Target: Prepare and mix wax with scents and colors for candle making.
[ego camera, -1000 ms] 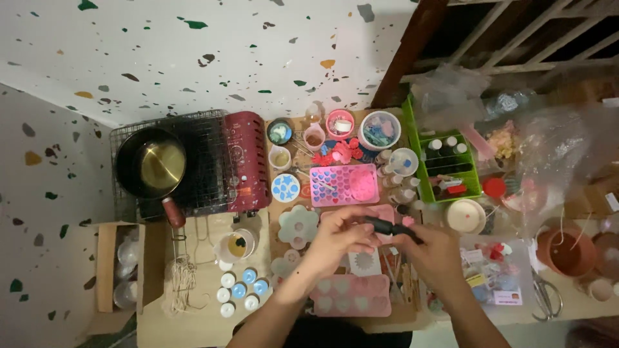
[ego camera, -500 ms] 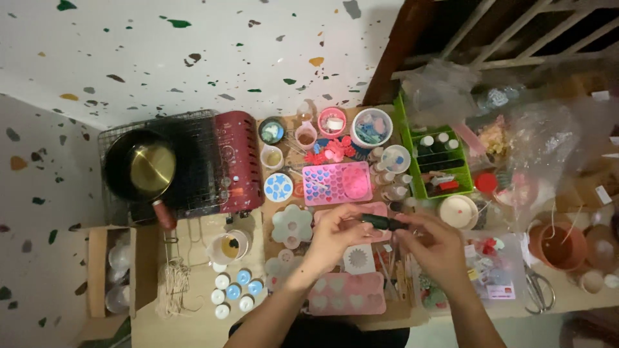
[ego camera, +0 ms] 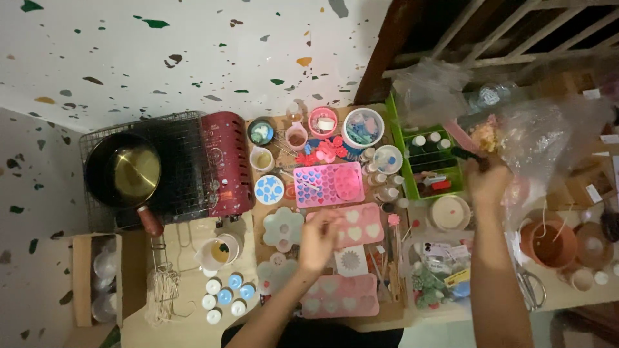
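The left hand hovers low over the middle of the cluttered wooden table, its fingers curled loosely; motion blur hides the fingertips, so whether it pinches anything cannot be told. It sits over the left end of a pale pink heart mould, a long tray whose long axis runs left to right across the table, tilted slightly up toward the right. A flower-shaped white mould lies just beside the hand on its left, and a second pink heart mould lies nearer the person, below the hand. The right hand is well apart from the left, stretched to the far right by the green tray of small bottles. It closes around a small dark object that points toward the tray and away from the person, though blur hides what the object is. A crumpled clear plastic bag lies just beside that hand on its right. At the far left stands a red camp stove with a dark pan.
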